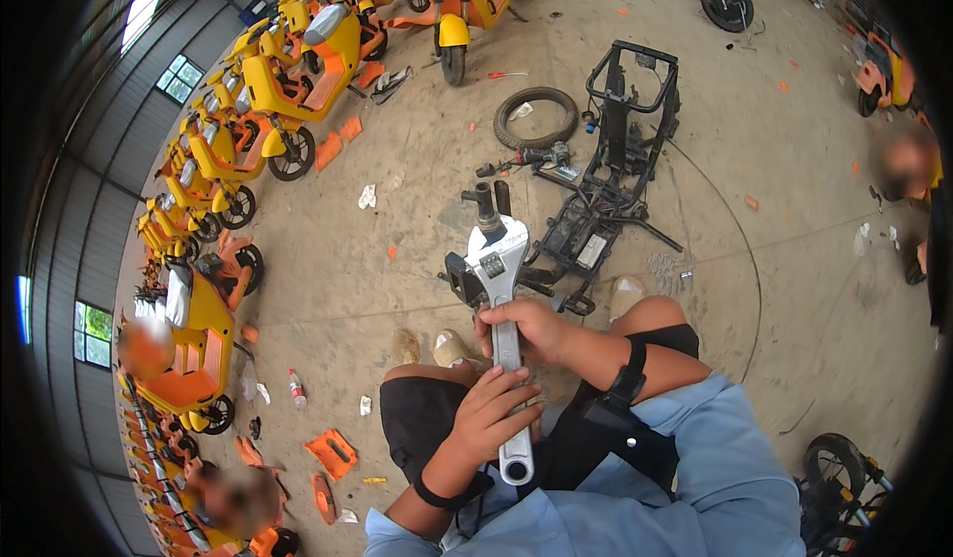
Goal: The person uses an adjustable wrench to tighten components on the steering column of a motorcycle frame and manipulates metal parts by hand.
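A large silver adjustable wrench (505, 347) stands lengthwise in front of me, its jaws pointing away. My right hand (534, 327) is closed round the handle just below the wrench head. Lower down, my left hand (488, 416) has its fingers wrapped across the same handle, near the end with the hole. The jaws lie at the foot of a dark metal tube (484, 204) on a black scooter frame (617, 175); whether they grip it I cannot tell. The frame lies on the floor before my feet, partly hidden by the wrench and my right hand.
A loose black tyre (536, 118) lies beyond the frame, with a red screwdriver (508, 74) farther off. Small loose hardware (667, 271) is scattered right of the frame. Yellow scooters (223, 150) line the left side. A plastic bottle (297, 388) and orange panels (332, 453) lie at lower left.
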The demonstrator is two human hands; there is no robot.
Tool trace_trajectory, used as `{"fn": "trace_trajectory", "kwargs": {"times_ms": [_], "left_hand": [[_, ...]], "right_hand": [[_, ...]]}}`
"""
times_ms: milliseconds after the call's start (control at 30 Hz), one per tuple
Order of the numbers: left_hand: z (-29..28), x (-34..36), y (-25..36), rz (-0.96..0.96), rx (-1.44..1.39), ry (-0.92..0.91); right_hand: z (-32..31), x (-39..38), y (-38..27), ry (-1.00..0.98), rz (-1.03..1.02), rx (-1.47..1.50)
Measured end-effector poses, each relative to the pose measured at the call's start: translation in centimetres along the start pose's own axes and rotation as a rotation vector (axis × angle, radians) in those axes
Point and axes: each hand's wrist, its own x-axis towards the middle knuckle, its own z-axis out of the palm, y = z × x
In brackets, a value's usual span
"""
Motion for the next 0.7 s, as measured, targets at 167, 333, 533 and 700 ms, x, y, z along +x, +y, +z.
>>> {"fn": "trace_trajectory", "kwargs": {"times_ms": [167, 333, 533, 700], "left_hand": [[1.0, 1.3, 0.2, -0.006, -0.008, 0.032], [0.9, 2.5, -0.2, -0.005, 0.000, -0.044], [1.6, 2.9, -0.1, -0.014, 0.035, 0.044], [2.9, 5.3, 0.4, 0.046, -0.013, -0.073]], "right_hand": [[-0.6, -0.2, -0.9, 0.024, -0.009, -0.017], [-2.0, 0.5, -1.1, 0.069, 0.063, -0.018], [-1.7, 1.6, -0.9, 0.044, 0.022, 0.001], [-2.5, 0.4, -2.8, 0.019, 0.025, 0.008]]}}
